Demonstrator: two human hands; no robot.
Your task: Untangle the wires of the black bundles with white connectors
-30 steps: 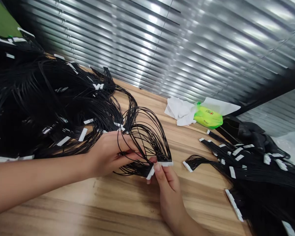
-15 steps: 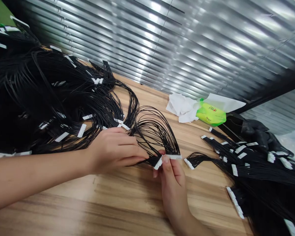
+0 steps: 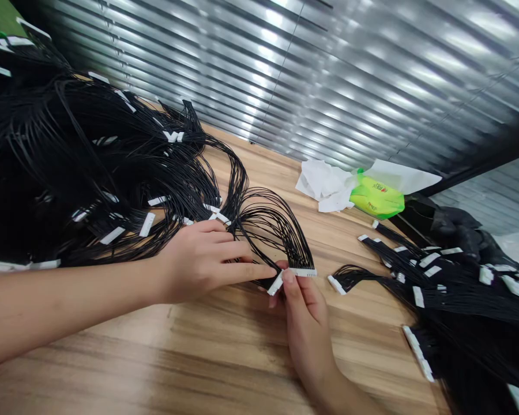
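Note:
My right hand pinches two white connectors between thumb and fingers. One connector points to the right, its black wires rising from it. The other connector is angled down to the left. My left hand is closed around black wires of the same wire harness, with its index finger stretched along them to the angled connector. The left thumb is mostly hidden beneath the hand. From the connectors the wires loop up and back to the left.
A large heap of black wire harnesses with white connectors covers the left side of the wooden table. More harnesses lie at right. White tissues and a green packet lie by the corrugated metal wall.
My left index finger has slid right along the wires and straightened, now reaching the angled connector. My right hand keeps its pinch. The view has shifted slightly.

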